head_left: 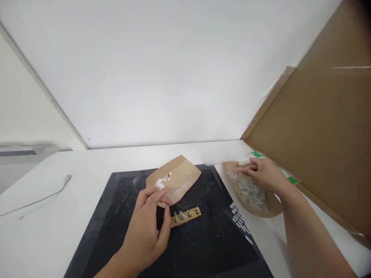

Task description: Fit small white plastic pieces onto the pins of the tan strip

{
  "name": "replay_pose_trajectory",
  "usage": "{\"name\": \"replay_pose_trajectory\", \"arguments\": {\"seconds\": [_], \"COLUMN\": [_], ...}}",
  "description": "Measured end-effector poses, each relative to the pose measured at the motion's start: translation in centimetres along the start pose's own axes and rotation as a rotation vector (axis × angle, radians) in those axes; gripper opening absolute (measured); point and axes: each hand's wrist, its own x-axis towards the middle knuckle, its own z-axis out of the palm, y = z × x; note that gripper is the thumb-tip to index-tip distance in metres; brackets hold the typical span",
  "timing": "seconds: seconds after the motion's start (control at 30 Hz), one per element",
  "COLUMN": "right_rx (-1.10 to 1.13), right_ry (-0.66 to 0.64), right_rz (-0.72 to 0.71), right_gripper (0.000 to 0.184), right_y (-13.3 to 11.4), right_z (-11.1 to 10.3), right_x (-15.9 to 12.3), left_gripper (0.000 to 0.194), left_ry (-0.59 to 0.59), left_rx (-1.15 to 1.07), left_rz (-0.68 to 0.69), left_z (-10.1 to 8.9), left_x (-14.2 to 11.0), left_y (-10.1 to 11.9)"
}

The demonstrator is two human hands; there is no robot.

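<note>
My left hand (152, 220) is at the left end of a narrow yellowish strip (185, 218) on the black mat (203, 247). Its fingers curl toward the thumb in a loose pinch, and anything between them is too small to make out. Several small pegs line the strip, with translucent elongated pieces (182, 215) on some. My right hand (261, 173) reaches over a pile of translucent elongated pieces (255, 195) on brown paper (272, 210), fingers closed. Something whitish (245, 163) shows at its index fingertip; I cannot tell whether it is a covering or a held piece.
Behind my left hand, another brown paper (185, 170) carries small white pieces (160, 183). Rows of white pieces (239, 220) line the mat's right edge. A thin dark strand (127, 199) and a cable (55, 193) lie left. Cardboard (327, 127) stands at right.
</note>
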Motion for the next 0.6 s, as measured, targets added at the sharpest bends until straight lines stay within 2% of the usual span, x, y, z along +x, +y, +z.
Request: {"name": "replay_pose_trajectory", "arguments": {"seconds": [0.17,0.4,0.6], "right_rx": [-0.022,-0.002,0.197], "right_ry": [0.049,0.006,-0.024], "right_rz": [-0.024,0.011,0.031], "right_gripper": [0.048,0.039,0.043], "right_y": [0.29,0.45,0.12], "right_z": [0.12,0.11,-0.11], "right_x": [0.16,0.33,0.44], "left_gripper": [0.044,0.038,0.036], "left_ry": [0.013,0.006,-0.013], "left_rx": [-0.017,-0.012,0.009], "left_rz": [0.018,0.009,0.016], "left_z": [0.05,0.0,-0.07], "left_x": [-0.03,-0.03,-0.07], "left_y": [0.0,0.02,0.02]}}
